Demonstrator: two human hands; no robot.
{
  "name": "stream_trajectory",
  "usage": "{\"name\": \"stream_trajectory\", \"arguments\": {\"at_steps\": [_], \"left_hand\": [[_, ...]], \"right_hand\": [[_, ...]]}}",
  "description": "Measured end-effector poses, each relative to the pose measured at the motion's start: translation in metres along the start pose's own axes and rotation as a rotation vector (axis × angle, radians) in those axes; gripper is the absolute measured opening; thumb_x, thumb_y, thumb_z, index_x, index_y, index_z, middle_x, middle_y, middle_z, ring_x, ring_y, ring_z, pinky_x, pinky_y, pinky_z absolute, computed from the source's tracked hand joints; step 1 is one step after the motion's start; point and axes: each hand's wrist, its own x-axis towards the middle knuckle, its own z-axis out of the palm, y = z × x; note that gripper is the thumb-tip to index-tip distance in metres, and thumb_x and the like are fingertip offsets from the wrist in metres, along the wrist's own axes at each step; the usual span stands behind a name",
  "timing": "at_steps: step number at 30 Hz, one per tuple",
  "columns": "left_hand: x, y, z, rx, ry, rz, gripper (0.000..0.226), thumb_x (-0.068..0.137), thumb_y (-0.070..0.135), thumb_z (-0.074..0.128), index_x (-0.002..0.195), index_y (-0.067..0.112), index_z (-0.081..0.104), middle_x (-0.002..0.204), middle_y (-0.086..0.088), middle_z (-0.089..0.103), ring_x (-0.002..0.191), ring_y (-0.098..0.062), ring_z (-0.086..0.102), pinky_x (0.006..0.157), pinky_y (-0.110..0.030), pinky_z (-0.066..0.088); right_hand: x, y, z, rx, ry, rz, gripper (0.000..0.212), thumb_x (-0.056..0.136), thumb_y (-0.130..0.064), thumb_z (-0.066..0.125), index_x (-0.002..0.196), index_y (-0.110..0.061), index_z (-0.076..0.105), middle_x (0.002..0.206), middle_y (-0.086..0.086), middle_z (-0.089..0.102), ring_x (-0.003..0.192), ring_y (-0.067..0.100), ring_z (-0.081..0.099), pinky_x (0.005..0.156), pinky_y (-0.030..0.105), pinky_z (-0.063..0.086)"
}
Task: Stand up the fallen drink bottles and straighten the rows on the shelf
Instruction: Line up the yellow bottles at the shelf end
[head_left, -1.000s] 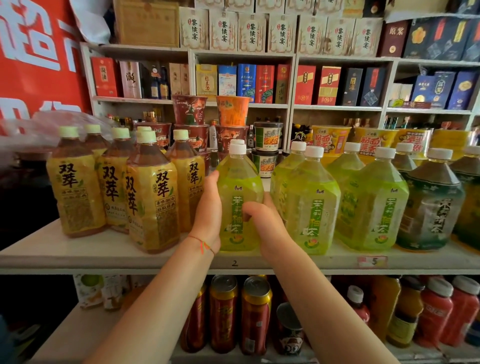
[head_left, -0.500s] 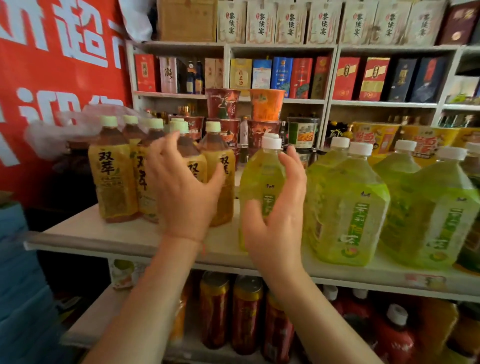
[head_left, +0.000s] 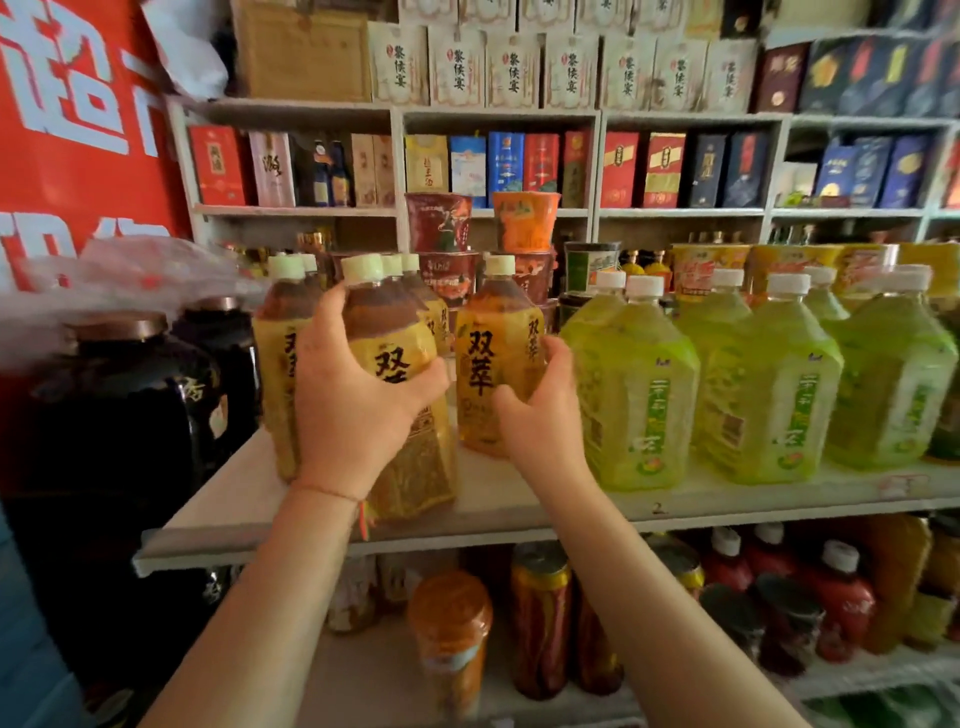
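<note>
Several amber tea bottles with yellow labels and pale caps stand upright at the left of the white shelf. My left hand grips the front amber bottle around its middle. My right hand holds a second amber bottle just to the right, fingers curled round its lower body. Further right, a row of green tea bottles with white caps stands upright, close beside my right hand.
Dark ceramic jars stand left of the shelf under a plastic bag. Instant noodle cups are stacked behind the bottles. Boxed goods fill the back shelves. Cans and red bottles stand on the lower shelf.
Both hands left the green bottle and moved left. The left hand has taken hold of the front amber bottle and the right hand the amber bottle beside it.
</note>
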Motion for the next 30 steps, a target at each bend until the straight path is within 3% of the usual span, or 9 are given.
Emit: {"name": "stream_trajectory", "arguments": {"at_steps": [5, 10, 18, 21, 23, 25, 28, 30], "left_hand": [[0.007, -0.010, -0.010, -0.017, -0.106, 0.101, 0.096, 0.071, 0.038, 0.086, 0.149, 0.016, 0.036, 0.136, 0.003, 0.046, 0.117, -0.001, 0.035, 0.097, -0.014, 0.027], [0.012, -0.019, -0.005, -0.016, -0.164, 0.170, 0.098, 0.069, 0.051, 0.080, 0.150, 0.016, 0.037, 0.140, -0.008, 0.049, 0.132, -0.023, 0.045, 0.104, -0.029, 0.038], [0.007, -0.027, 0.001, -0.206, -0.121, 0.185, 0.091, 0.069, 0.044, 0.081, 0.145, 0.019, 0.039, 0.137, -0.002, 0.047, 0.130, -0.023, 0.045, 0.112, -0.046, 0.039], [0.004, -0.029, 0.003, -0.243, -0.113, 0.168, 0.091, 0.069, 0.043, 0.082, 0.146, 0.022, 0.038, 0.137, -0.001, 0.047, 0.131, -0.023, 0.044, 0.111, -0.049, 0.039], [0.004, -0.029, 0.005, -0.248, -0.110, 0.163, 0.091, 0.070, 0.043, 0.083, 0.146, 0.023, 0.038, 0.138, -0.001, 0.047, 0.131, -0.023, 0.044, 0.111, -0.049, 0.039], [0.004, -0.029, 0.005, -0.260, -0.111, 0.151, 0.092, 0.069, 0.041, 0.085, 0.146, 0.024, 0.037, 0.139, -0.001, 0.046, 0.132, -0.022, 0.043, 0.112, -0.047, 0.039], [0.003, -0.029, 0.007, -0.274, -0.104, 0.127, 0.092, 0.069, 0.038, 0.087, 0.146, 0.024, 0.038, 0.139, 0.001, 0.045, 0.133, -0.020, 0.042, 0.112, -0.045, 0.039], [0.001, -0.029, 0.007, -0.292, -0.109, 0.106, 0.093, 0.069, 0.038, 0.087, 0.147, 0.026, 0.037, 0.140, 0.003, 0.044, 0.133, -0.018, 0.041, 0.113, -0.043, 0.039]], "right_hand": [[0.037, 0.007, 0.021, -0.100, 0.026, 0.140, 0.093, 0.086, -0.025, 0.075, 0.156, -0.016, 0.013, 0.149, 0.009, 0.043, 0.134, 0.027, 0.048, 0.106, 0.051, 0.047], [0.050, 0.013, 0.026, -0.113, 0.052, 0.192, 0.088, 0.079, -0.031, 0.084, 0.146, -0.020, 0.029, 0.139, 0.006, 0.052, 0.127, 0.027, 0.053, 0.103, 0.052, 0.050], [0.055, 0.015, 0.023, 0.033, -0.038, 0.266, 0.067, 0.093, -0.023, 0.070, 0.151, -0.026, 0.037, 0.133, 0.002, 0.062, 0.120, 0.024, 0.060, 0.099, 0.052, 0.052], [0.057, 0.012, 0.021, 0.023, -0.026, 0.322, 0.046, 0.101, -0.012, 0.054, 0.145, -0.021, 0.046, 0.131, 0.003, 0.063, 0.119, 0.024, 0.060, 0.093, 0.042, 0.052], [0.059, 0.009, 0.024, -0.093, 0.021, 0.337, 0.043, 0.101, -0.003, 0.045, 0.143, -0.013, 0.046, 0.132, 0.007, 0.061, 0.111, 0.023, 0.059, 0.088, 0.038, 0.052], [0.059, 0.005, 0.033, -0.183, 0.027, 0.350, 0.057, 0.098, -0.006, 0.052, 0.150, -0.009, 0.029, 0.140, 0.011, 0.052, 0.117, 0.028, 0.056, 0.092, 0.040, 0.051], [0.057, 0.002, 0.051, -0.248, 0.004, 0.380, 0.108, 0.088, -0.031, 0.071, 0.157, -0.013, -0.010, 0.157, 0.017, 0.026, 0.139, 0.038, 0.038, 0.108, 0.052, 0.042], [0.058, -0.001, 0.056, -0.306, 0.036, 0.384, 0.123, 0.083, -0.036, 0.077, 0.155, -0.013, -0.020, 0.163, 0.019, 0.010, 0.148, 0.039, 0.023, 0.115, 0.055, 0.032]]}}
